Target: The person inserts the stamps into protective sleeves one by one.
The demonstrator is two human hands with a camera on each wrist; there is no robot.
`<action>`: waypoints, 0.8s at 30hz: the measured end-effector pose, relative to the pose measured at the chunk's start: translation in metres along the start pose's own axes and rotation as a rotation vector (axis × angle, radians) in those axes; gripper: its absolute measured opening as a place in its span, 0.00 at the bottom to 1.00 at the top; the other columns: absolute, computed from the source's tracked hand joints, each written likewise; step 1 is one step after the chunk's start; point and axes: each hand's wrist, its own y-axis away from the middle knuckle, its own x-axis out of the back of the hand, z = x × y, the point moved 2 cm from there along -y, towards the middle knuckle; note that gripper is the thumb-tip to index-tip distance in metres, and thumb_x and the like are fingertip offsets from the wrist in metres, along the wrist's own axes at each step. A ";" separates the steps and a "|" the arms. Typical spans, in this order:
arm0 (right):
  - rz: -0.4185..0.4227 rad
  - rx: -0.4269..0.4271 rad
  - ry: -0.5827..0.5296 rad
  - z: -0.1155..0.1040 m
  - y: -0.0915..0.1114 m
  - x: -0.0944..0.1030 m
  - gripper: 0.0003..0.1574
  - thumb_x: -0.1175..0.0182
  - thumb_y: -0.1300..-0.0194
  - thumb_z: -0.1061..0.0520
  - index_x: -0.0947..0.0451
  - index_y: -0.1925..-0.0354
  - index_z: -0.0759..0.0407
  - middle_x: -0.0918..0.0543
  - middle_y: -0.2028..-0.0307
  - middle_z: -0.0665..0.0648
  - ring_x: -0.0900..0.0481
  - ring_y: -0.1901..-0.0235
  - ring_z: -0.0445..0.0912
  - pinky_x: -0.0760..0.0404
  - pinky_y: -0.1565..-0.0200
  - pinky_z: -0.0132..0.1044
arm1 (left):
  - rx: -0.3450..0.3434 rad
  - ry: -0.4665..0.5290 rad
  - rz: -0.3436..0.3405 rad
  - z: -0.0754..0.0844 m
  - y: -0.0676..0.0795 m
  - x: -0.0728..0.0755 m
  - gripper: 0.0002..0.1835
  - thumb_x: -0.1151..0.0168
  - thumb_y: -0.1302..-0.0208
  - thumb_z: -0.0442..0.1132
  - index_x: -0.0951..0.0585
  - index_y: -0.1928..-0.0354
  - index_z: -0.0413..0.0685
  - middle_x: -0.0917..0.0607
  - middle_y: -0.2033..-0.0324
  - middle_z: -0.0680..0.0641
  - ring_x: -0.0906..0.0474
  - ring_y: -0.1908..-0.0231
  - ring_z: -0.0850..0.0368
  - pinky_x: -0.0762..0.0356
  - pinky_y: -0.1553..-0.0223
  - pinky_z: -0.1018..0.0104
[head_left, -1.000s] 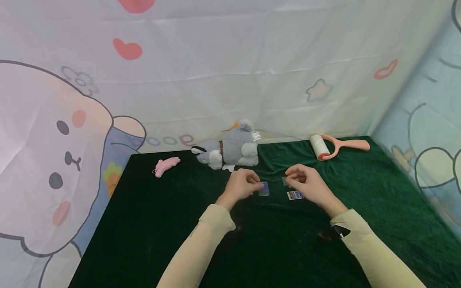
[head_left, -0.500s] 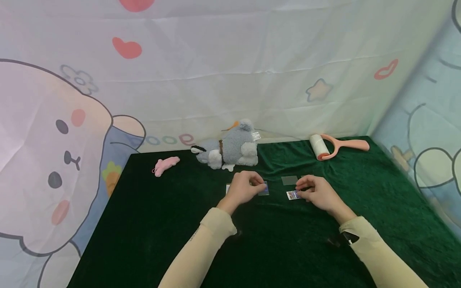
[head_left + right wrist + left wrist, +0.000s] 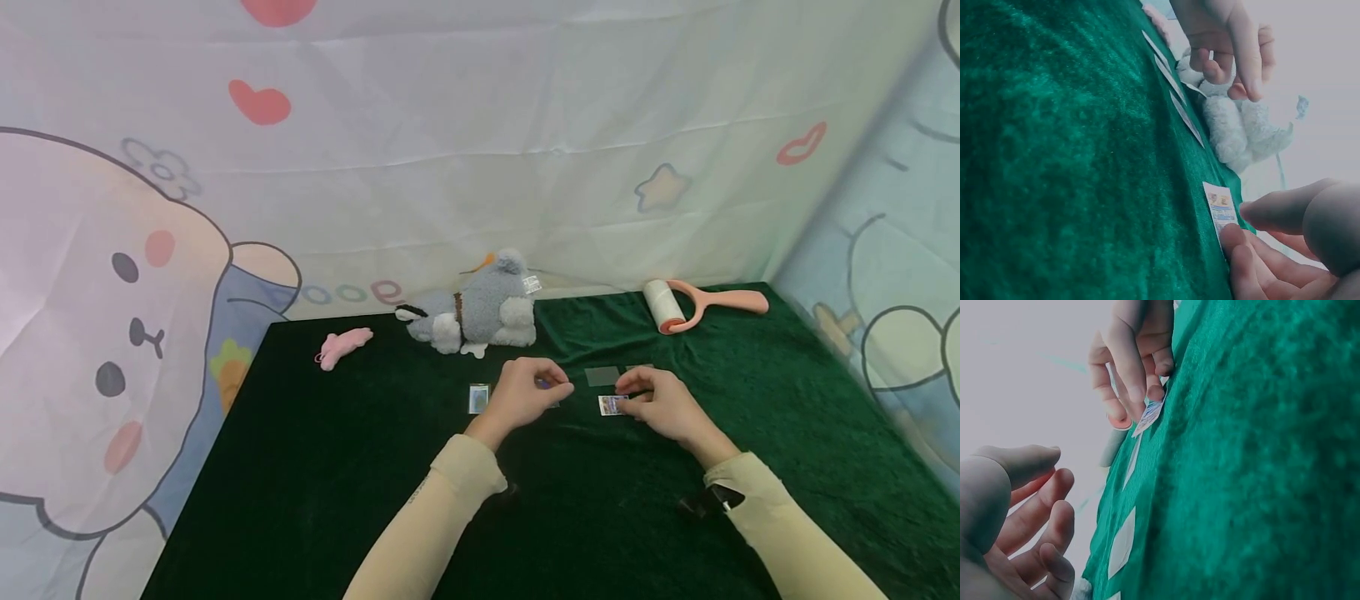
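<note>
In the head view my right hand (image 3: 660, 405) pinches the right end of a small printed card (image 3: 611, 405), which lies tilted low over the green cloth. The right wrist view shows fingertips on the card (image 3: 1221, 203), with pictures and lines of text on its face. My left hand (image 3: 523, 395) hovers to the left, fingers loosely curled with nothing between them. It partly covers a blue card below it. A picture card (image 3: 478, 398) lies left of that hand. Behind the printed card lies a translucent grey rectangle (image 3: 602, 377), with another partly hidden by my right hand.
A grey plush toy (image 3: 480, 312) lies at the back edge, with a small pink plush (image 3: 345, 346) to its left. The lint roller (image 3: 705, 307) rests at the back right. Printed fabric walls stand behind and at the side of the green cloth (image 3: 360, 483).
My left hand has moved right, uncovering the picture card and covering more of the blue one. My right hand has come off the grey rectangle and onto the printed card.
</note>
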 end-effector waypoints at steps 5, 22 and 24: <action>0.027 0.069 0.067 0.000 -0.002 -0.001 0.15 0.32 0.30 0.63 0.19 0.47 0.64 0.15 0.51 0.63 0.18 0.58 0.51 0.19 0.58 0.40 | -0.001 0.030 -0.002 0.003 -0.004 -0.002 0.05 0.30 0.28 0.44 0.11 0.59 0.52 0.12 0.65 0.57 0.17 0.68 0.65 0.19 0.65 0.69; -0.062 0.103 -0.046 0.000 0.006 0.020 0.12 0.36 0.28 0.65 0.19 0.47 0.67 0.15 0.58 0.62 0.21 0.61 0.52 0.20 0.62 0.38 | 0.008 0.032 -0.019 0.008 -0.028 -0.012 0.04 0.29 0.28 0.45 0.11 0.61 0.54 0.12 0.68 0.59 0.19 0.68 0.63 0.22 0.67 0.68; -0.078 0.102 -0.078 0.003 0.008 0.022 0.14 0.36 0.27 0.64 0.21 0.45 0.68 0.15 0.57 0.63 0.19 0.60 0.52 0.18 0.60 0.38 | 0.009 0.018 -0.032 0.009 -0.033 -0.014 0.04 0.29 0.29 0.44 0.11 0.61 0.54 0.11 0.67 0.58 0.19 0.66 0.63 0.22 0.65 0.69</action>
